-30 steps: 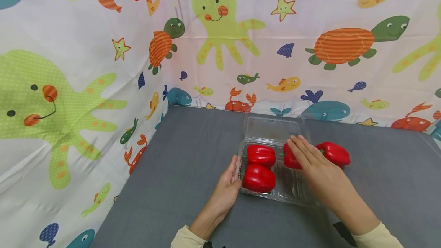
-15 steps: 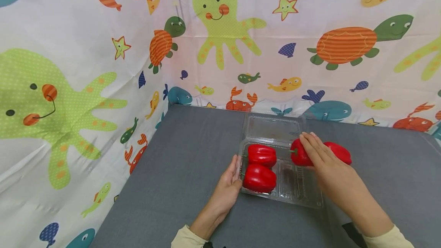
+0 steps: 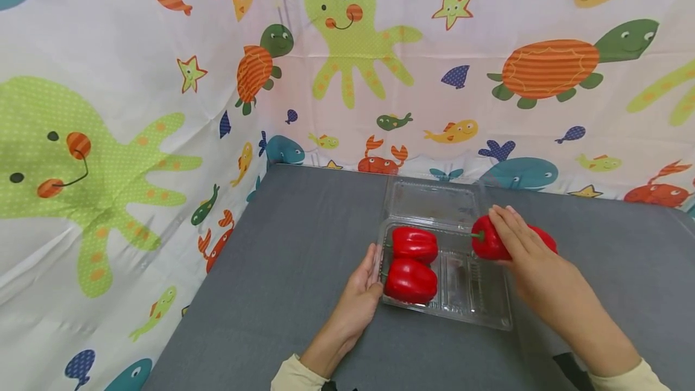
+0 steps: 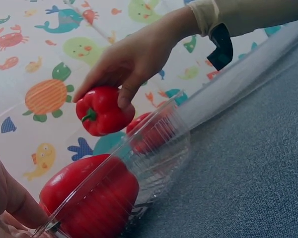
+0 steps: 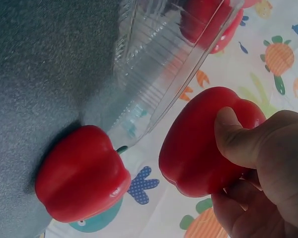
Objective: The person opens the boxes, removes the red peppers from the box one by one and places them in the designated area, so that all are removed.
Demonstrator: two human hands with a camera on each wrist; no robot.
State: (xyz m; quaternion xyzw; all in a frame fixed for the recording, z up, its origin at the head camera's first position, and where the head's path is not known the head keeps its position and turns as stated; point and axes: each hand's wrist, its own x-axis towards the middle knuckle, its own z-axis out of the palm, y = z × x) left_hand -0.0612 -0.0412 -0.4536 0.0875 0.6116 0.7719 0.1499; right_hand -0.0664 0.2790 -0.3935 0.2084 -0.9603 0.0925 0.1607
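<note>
My right hand [image 3: 543, 270] grips a red bell pepper [image 3: 487, 240] with a green stem, thumb on one side and fingers on the other. In the right wrist view this held pepper [image 5: 203, 144] hangs above the level of the container's rim. A clear plastic container [image 3: 475, 294] with its lid open lies on the table, and two red bell peppers [image 3: 411, 281] sit side by side in its left part. My left hand [image 3: 350, 297] holds the container's left edge, with the thumb at the rim [image 4: 27, 210].
Another red bell pepper [image 5: 82, 173] lies on the grey tabletop [image 3: 304, 228] just right of the container, partly hidden behind my right hand in the head view. The clear lid [image 3: 431, 201] lies folded back. A sea-animal print curtain [image 3: 380, 47] hangs behind and left.
My right hand has moved right with the bell pepper, from over the container's right compartment to its right edge. The left hand stays on the container's left edge.
</note>
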